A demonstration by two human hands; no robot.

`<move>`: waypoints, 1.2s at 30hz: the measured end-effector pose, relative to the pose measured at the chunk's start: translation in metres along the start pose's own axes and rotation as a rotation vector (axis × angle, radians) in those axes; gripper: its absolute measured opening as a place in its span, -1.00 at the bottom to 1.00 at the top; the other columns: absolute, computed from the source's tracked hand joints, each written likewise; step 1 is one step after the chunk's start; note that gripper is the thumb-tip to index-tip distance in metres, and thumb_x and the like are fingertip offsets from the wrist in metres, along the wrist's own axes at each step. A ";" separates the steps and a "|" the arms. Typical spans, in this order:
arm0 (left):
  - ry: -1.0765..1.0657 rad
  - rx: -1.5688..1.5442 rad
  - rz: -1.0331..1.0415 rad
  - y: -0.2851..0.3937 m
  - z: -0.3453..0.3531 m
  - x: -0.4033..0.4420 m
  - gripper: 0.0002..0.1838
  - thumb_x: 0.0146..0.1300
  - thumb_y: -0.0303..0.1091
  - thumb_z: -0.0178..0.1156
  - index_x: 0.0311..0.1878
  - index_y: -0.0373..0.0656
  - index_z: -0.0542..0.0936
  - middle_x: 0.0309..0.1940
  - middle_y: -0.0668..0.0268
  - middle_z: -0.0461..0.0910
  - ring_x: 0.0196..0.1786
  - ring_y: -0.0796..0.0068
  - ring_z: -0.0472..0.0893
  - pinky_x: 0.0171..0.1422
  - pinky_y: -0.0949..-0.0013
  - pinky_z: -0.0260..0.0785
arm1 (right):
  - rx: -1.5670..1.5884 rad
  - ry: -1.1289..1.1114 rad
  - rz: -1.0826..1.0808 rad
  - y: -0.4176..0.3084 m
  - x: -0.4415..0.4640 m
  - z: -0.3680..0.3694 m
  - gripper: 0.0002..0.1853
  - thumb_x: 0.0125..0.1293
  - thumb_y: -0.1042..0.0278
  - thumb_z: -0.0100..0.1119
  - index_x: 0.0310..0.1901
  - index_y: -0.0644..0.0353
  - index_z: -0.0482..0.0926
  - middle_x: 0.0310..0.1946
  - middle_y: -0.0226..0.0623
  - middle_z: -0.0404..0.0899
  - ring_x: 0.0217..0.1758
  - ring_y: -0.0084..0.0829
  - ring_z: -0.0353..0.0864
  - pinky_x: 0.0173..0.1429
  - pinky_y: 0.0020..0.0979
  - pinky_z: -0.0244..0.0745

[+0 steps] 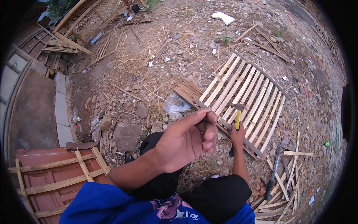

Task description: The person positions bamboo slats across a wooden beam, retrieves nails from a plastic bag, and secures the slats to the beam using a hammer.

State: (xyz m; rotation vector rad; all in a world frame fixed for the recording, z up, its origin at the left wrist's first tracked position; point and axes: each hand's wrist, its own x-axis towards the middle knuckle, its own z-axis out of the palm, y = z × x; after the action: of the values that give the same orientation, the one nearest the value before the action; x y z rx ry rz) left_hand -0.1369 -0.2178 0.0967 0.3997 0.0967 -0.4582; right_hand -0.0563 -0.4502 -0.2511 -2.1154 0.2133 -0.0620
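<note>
My left hand (pixel 186 143) is raised near the middle of the view, palm turned up, with its fingers curled and the thumb and fingertips close together. Whatever it may hold is too small to make out. My right hand (pixel 238 135) grips a hammer (pixel 238 112) with a yellow and black handle, its metal head upward. The hammer is over the lower edge of a slatted frame (pixel 246 86) of pale bamboo strips fixed to darker end bars. Under the frame's left corner lies a brown wooden board (pixel 189 90).
A clear plastic bag (pixel 174 106) lies left of the frame. Loose strips and a long-bladed tool (pixel 275 171) are at the right. A reddish wooden panel (pixel 48 179) with bamboo pieces stands lower left. Stones and wood scraps cover the ground.
</note>
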 end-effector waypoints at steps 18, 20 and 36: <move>0.107 0.292 0.033 0.001 0.010 -0.004 -0.51 0.59 -0.21 -0.24 0.34 -0.37 0.39 -0.43 0.26 0.55 -0.28 0.40 0.54 -0.09 0.31 0.42 | 0.013 0.001 -0.019 -0.002 -0.001 -0.001 -0.67 0.31 0.33 0.18 0.05 0.32 0.51 -0.34 0.10 0.60 -0.23 0.00 0.64 -0.09 -0.16 0.48; 0.097 0.310 0.045 0.001 0.009 -0.005 -0.54 0.59 -0.22 -0.20 0.31 -0.37 0.41 -0.44 0.27 0.54 -0.30 0.41 0.54 -0.11 0.32 0.42 | 0.010 -0.005 -0.009 -0.001 0.000 -0.001 -0.66 0.31 0.33 0.18 0.05 0.32 0.51 -0.34 0.11 0.59 -0.24 -0.01 0.64 -0.09 -0.15 0.48; 0.090 0.343 0.146 -0.006 0.009 -0.006 -0.75 0.55 -0.28 0.00 0.10 -0.26 0.46 -0.52 0.43 0.40 -0.38 0.53 0.43 -0.19 0.40 0.33 | -0.010 -0.008 0.001 -0.009 -0.001 -0.003 -0.69 0.29 0.35 0.18 0.00 0.33 0.49 -0.42 0.03 0.54 -0.34 -0.09 0.58 -0.17 -0.17 0.46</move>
State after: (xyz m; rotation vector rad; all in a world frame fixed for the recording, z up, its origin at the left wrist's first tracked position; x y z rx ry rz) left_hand -0.1451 -0.2239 0.1042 0.7597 0.0757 -0.3121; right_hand -0.0568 -0.4483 -0.2420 -2.1255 0.2103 -0.0515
